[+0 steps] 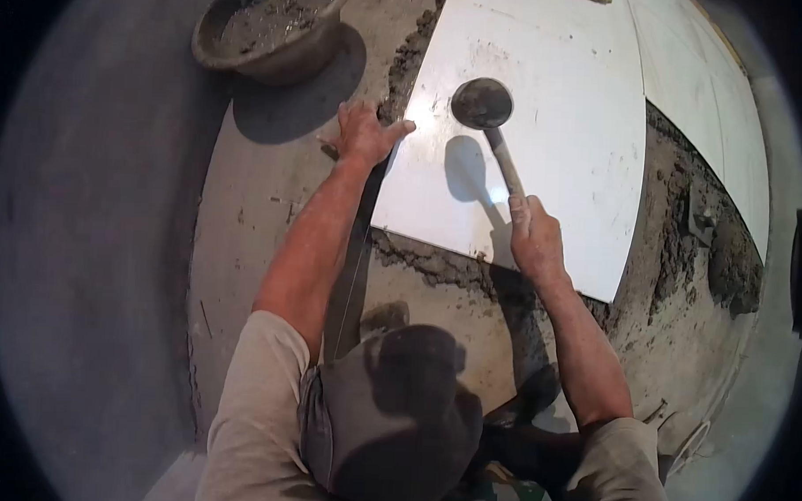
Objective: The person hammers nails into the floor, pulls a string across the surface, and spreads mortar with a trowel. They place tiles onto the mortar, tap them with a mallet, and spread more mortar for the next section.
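Observation:
My right hand point(537, 238) is wrapped round the handle of a rubber mallet point(482, 104) with a dark round head. The mallet's head is above a large white tile point(565, 115), and its shadow falls on the tile's surface. At the tile's left edge, my left hand point(364, 136) has its fingers spread, the thumb reaching over the edge and the other fingers out over the floor side. Grey mortar point(445, 265) shows along the tile's near edge.
A basin point(288, 65) of wet mortar stands at upper left. More white tiles point(690, 75) lie at upper right, beyond a mortar-filled gap. A trowel point(702, 217) rests on the mortar at right. A thin string point(354, 280) runs past my left forearm.

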`<state>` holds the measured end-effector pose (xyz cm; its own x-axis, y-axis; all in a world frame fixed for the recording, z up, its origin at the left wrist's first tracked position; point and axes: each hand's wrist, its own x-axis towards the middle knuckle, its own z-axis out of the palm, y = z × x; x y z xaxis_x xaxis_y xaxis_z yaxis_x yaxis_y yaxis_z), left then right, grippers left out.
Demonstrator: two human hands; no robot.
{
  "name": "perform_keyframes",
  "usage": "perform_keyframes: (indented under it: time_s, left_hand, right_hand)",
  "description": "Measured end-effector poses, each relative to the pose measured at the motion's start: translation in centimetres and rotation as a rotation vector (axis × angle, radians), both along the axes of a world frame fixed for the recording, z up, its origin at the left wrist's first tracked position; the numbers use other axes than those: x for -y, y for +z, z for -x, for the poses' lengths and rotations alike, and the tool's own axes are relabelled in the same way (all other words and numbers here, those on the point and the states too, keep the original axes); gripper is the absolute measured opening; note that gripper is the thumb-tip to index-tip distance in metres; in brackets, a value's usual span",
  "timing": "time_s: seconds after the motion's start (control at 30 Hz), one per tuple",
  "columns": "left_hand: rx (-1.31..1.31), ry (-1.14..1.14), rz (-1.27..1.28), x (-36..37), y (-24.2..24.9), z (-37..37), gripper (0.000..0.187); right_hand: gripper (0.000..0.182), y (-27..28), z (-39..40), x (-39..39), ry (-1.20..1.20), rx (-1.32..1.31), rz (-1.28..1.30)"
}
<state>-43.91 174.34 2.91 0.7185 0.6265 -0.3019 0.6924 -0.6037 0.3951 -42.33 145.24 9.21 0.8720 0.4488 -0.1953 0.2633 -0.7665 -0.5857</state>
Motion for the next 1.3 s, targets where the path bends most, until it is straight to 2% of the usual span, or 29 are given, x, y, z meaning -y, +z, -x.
perform_keyframes:
  time_s: [0.17,0.23,0.27,0.33,0.37,0.4,0.43,0.47,0.5,0.53,0.57,0.67,0.77,0.9,0.97,1.07,1.1,1.2,1.27,1.3]
  left_hand:
    - [-0.036,-0.070,-0.106,0.7,1.4,0.2,0.094]
    - [0.019,-0.114,-0.310,1.7,1.9,1.0,0.081]
    - [0.019,-0.120,-0.314,1.8,1.7,1.8,0.081]
    - [0.523,-0.191,-0.256,2.2,2.1,3.8,0.064]
    - [0.528,-0.202,-0.254,2.8,2.7,4.9,0.064]
    - [0.515,-0.146,-0.089,4.0,4.9,6.6,0.055]
    - [0.493,-0.090,0.080,5.2,6.4,8.3,0.047]
    - [0.494,-0.106,0.089,5.6,6.1,9.8,0.047]
    - [0.458,-0.192,-0.037,5.5,5.4,10.9,0.041]
    - [0.422,-0.268,-0.169,5.5,5.2,11.5,0.036]
    - [0.432,-0.267,-0.168,5.5,4.8,11.8,0.036]
    - [0.361,-0.522,-0.381,7.1,3.8,13.0,0.029]
    - [0.417,-0.642,-0.316,9.1,2.8,12.8,0.030]
    - [0.346,-0.723,-0.315,12.0,3.0,12.3,0.035]
    - [0.354,-0.760,-0.235,13.5,3.5,12.4,0.046]
    - [0.400,-0.715,-0.147,16.0,3.3,11.6,0.053]
    - [0.434,-0.696,-0.116,16.6,2.9,11.1,0.055]
    - [0.382,-0.685,-0.070,17.8,1.7,10.3,0.065]
    - [0.253,-0.775,-0.132,18.0,1.8,10.3,0.074]
    - [0.259,-0.769,-0.136,18.1,1.7,10.1,0.074]
  right_hand:
    - [0.044,-0.7,1.8,3.1,-0.061,-0.058,-0.090]
    - [0.042,-0.9,1.7,4.2,-0.060,-0.086,-0.173]
    - [0.043,-0.7,1.8,4.5,-0.074,-0.114,-0.202]
    - [0.043,1.0,1.6,4.7,-0.099,-0.131,-0.237]
    - [0.046,2.4,1.7,4.4,-0.102,-0.185,-0.322]
    - [0.049,3.1,2.1,4.4,-0.106,-0.242,-0.405]
    - [0.049,3.0,2.6,4.9,-0.122,-0.245,-0.399]
    - [0.051,2.7,2.9,5.4,-0.095,-0.362,-0.382]
    - [0.054,2.1,2.9,5.8,-0.060,-0.469,-0.369]
    - [0.058,0.8,3.3,6.9,0.004,-0.305,-0.329]
    - [0.059,-0.5,3.9,7.5,0.003,-0.251,-0.307]
    - [0.060,-1.6,4.6,7.5,-0.058,-0.309,-0.233]
    - [0.058,-2.6,3.7,7.0,-0.055,-0.315,-0.208]
    - [0.053,-1.9,2.5,6.1,-0.068,-0.374,-0.150]
    - [0.050,-1.2,2.4,5.6,-0.044,-0.211,-0.265]
    - [0.047,2.7,1.8,4.3,-0.065,-0.288,-0.491]
    - [0.047,5.2,1.9,3.8,-0.124,-0.463,-0.579]
    - [0.046,6.1,1.5,3.1,-0.104,-0.412,-0.705]
    - [0.047,3.3,1.1,3.0,-0.048,-0.112,-0.724]
    - [0.046,0.2,0.5,3.6,-0.029,0.004,-0.519]
